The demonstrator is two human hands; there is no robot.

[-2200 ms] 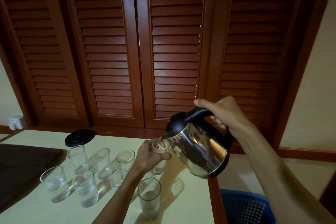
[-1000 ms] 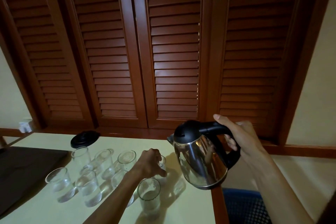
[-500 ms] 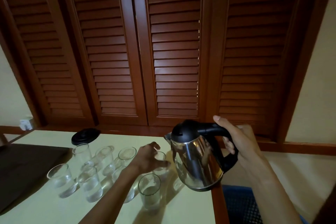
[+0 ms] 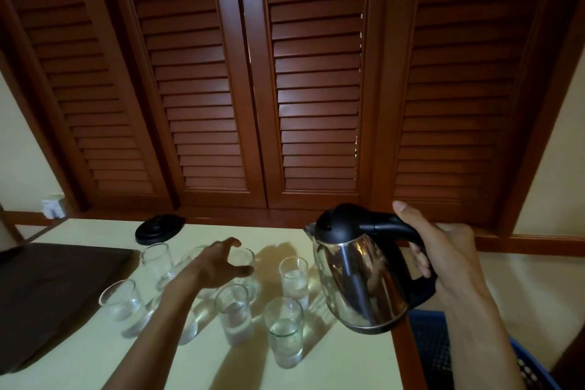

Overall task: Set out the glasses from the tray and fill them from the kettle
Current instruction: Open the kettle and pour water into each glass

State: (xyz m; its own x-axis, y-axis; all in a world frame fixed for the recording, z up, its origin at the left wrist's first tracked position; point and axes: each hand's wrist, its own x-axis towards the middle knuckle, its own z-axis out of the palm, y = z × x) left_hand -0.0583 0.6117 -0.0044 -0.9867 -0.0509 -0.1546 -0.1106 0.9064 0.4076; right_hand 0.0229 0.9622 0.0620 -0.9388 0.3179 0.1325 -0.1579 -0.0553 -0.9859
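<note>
**8 glasses out, pour just finished, on to the next one**

8 glasses stand on the table [image 4: 348, 361] by my count, though 2 of them are half hidden behind the left arm, so take that with a pinch of salt.

What's changed: about 2 seconds back the left hand [image 4: 218, 263] was holding a glass up to the spout while the kettle [image 4: 357, 279] was tipped over it. Now the kettle is back upright, off the table and hanging over its right edge. The right hand [image 4: 443, 263] is wrapped tight round the black handle, thumb lying along the top. That filled glass [image 4: 293, 277] has been put down just beside the kettle, with water showing in it.

The left hand has let go and moved over to a back-row glass [image 4: 245, 255]. Its fingers and thumb are spread apart round the rim, not closed on it yet. I'd say that one is next for a fill. It looks emptier than the rest, but the light's too dim to be sure.

Most of the front ones seem to have water in them, so my guess is the job is well past halfway.

Rest of the count:
- 1 kettle
- 1 dark tray [image 4: 57, 288] on the left, nothing on the part I can see
- 1 round black disc [image 4: 159, 227] at the back of the table
- 1 blue basket [image 4: 433, 345] below the table's right edge
</note>
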